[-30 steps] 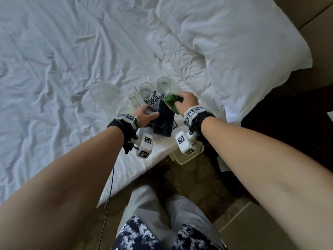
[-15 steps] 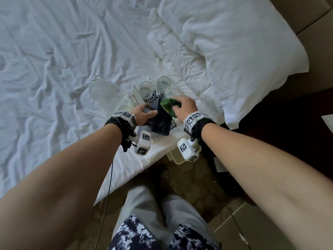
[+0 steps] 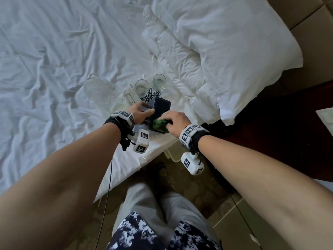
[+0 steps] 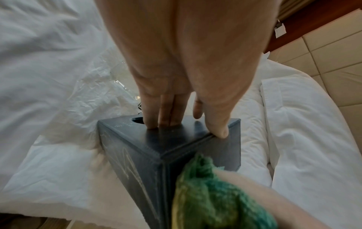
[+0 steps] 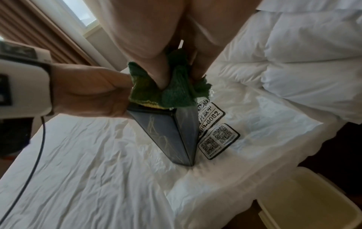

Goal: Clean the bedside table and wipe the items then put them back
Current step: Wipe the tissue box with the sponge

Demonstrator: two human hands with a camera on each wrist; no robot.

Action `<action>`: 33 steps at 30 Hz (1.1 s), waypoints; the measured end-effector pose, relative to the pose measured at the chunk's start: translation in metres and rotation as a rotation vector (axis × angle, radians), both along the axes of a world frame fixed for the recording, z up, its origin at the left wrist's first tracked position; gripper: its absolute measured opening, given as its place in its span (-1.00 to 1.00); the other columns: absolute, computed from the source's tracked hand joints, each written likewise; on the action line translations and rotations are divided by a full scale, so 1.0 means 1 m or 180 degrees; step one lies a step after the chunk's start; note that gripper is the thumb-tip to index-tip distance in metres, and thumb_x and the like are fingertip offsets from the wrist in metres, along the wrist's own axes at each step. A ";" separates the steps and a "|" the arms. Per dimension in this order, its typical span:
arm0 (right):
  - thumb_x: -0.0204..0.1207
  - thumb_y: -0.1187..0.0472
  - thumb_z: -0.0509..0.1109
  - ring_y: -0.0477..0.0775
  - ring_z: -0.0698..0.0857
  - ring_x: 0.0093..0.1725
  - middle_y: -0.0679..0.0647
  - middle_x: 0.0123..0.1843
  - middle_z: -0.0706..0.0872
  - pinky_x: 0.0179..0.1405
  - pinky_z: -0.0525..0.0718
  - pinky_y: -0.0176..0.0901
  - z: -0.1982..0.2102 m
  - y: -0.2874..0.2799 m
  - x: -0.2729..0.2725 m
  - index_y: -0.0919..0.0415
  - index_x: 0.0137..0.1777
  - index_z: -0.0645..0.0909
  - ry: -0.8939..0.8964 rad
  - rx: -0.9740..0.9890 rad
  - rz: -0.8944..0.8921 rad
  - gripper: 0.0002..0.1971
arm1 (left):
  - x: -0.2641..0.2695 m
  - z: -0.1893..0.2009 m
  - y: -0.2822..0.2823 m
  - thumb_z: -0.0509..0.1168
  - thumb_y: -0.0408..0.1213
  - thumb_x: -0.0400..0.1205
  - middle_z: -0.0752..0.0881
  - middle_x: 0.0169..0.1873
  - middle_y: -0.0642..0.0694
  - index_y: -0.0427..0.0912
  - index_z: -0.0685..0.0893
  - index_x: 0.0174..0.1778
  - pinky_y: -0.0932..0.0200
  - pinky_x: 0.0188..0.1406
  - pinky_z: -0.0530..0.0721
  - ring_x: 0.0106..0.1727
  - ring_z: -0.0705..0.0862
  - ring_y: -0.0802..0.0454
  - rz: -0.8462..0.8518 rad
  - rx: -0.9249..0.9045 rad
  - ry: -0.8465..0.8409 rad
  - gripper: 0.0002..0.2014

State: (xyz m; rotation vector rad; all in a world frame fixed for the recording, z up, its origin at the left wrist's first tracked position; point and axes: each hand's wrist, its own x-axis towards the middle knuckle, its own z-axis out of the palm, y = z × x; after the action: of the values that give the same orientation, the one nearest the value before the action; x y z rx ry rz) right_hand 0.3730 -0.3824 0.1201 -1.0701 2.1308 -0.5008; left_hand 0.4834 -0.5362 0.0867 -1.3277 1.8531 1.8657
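A dark box (image 3: 162, 108) with pale line drawings stands upright on the white bed sheet (image 3: 54, 69). My left hand (image 3: 142, 112) grips its top: fingers lie over the top face (image 4: 172, 137) beside a round hole, thumb hooked on the edge. My right hand (image 3: 171, 120) clutches a bunched green cloth (image 3: 158, 124) and presses it against the box's near side. In the right wrist view the green cloth (image 5: 176, 96) covers the dark box's (image 5: 168, 131) upper corner. Part of the green cloth (image 4: 211, 193) fills the lower right of the left wrist view.
Two empty glasses (image 3: 142, 85) (image 3: 159, 80), a clear acrylic stand (image 3: 134, 94) and crumpled clear plastic (image 3: 100, 87) lie just beyond the box. A printed bag with QR codes (image 5: 219, 136) sits under it. Pillows (image 3: 225, 42) lie to the right, a cream bin (image 5: 305, 199) on the floor.
My right hand has drawn the green cloth from the box's far top end down to its near side. The left hand keeps its hold on the box.
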 end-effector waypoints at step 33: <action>0.41 0.31 0.44 0.01 0.71 -0.03 0.04 0.09 0.81 -0.11 0.64 -0.26 0.037 0.020 -0.078 -0.03 0.17 0.78 -0.0341 0.0637 -0.0507 -0.63 | -0.031 0.048 0.025 0.60 0.10 0.19 0.60 -0.10 -0.05 -0.07 0.33 0.33 0.18 -0.40 0.54 -0.12 0.62 -0.07 -0.0545 -0.1179 -0.1115 -0.13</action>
State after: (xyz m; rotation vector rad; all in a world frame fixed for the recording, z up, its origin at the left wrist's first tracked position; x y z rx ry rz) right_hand 0.2955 -0.3623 0.1570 -0.7505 2.1297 -0.3990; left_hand 0.4524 -0.5110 0.1347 -1.4359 2.0981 1.1545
